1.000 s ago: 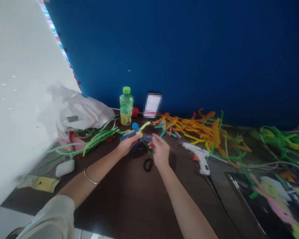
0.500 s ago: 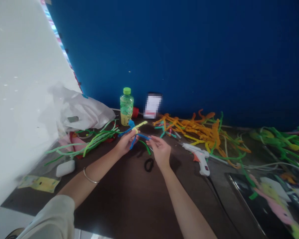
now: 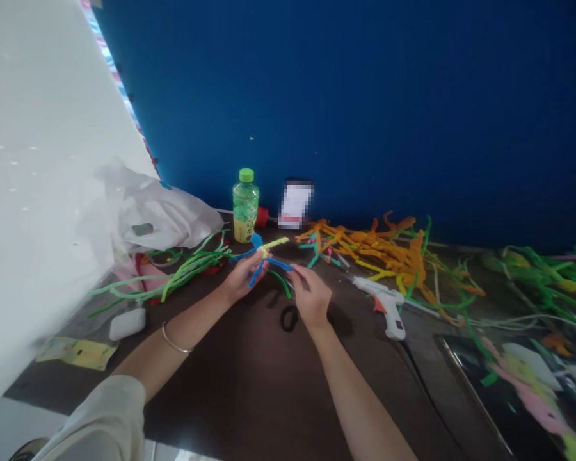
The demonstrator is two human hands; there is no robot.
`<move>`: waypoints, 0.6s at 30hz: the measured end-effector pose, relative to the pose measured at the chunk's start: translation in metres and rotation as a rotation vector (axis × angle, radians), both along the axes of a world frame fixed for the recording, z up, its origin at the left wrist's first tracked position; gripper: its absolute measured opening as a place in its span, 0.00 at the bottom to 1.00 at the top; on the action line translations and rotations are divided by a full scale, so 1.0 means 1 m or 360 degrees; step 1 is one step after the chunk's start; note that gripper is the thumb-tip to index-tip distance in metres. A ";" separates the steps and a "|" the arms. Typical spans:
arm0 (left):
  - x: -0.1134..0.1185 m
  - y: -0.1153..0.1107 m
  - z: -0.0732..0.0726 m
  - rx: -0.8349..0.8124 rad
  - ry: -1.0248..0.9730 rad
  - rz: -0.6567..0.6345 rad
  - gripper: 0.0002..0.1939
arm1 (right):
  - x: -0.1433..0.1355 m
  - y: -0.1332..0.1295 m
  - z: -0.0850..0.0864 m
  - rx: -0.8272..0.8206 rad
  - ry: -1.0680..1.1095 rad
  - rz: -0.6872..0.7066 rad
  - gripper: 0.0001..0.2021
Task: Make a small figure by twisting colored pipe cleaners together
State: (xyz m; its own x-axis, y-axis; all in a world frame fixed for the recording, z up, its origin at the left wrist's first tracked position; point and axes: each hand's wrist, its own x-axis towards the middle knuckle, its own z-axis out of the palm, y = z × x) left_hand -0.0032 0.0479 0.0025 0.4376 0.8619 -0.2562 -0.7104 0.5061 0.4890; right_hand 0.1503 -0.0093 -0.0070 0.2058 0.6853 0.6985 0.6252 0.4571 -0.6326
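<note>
A small figure of twisted blue and yellow pipe cleaners (image 3: 256,242) is held up above the dark table between my two hands. My left hand (image 3: 242,276) is closed around its middle, where yellow wraps the blue. One yellow length sticks out to the right, and blue lengths reach left and down. My right hand (image 3: 311,291) pinches the tip of the blue length that points right. Below the hands, a green pipe cleaner (image 3: 282,283) and a black ring-shaped object (image 3: 288,317) lie on the table.
Green pipe cleaners (image 3: 182,272) lie at left near a plastic bag (image 3: 173,214) and a white case (image 3: 127,324). A bottle (image 3: 246,208) and a phone (image 3: 296,203) stand behind. Orange pipe cleaners (image 3: 379,246), a corded glue gun (image 3: 386,304) and a black tablet-like slab (image 3: 475,378) are at right.
Both hands keep their hold on the pipe-cleaner figure. My right hand's fingers have turned slightly at the blue tip. The whole view has shifted a little.
</note>
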 end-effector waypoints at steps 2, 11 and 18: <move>0.000 -0.001 0.001 0.0026 0.0038 0.0020 0.08 | 0.000 0.000 0.000 -0.0091 0.0086 0.0021 0.06; 0.004 -0.001 -0.004 0.0229 0.0192 0.0131 0.13 | -0.004 0.006 0.004 -0.0691 0.1070 0.0337 0.10; 0.005 0.000 -0.004 0.0348 0.0287 0.0172 0.10 | 0.000 0.010 0.010 -0.1137 0.1686 0.0657 0.10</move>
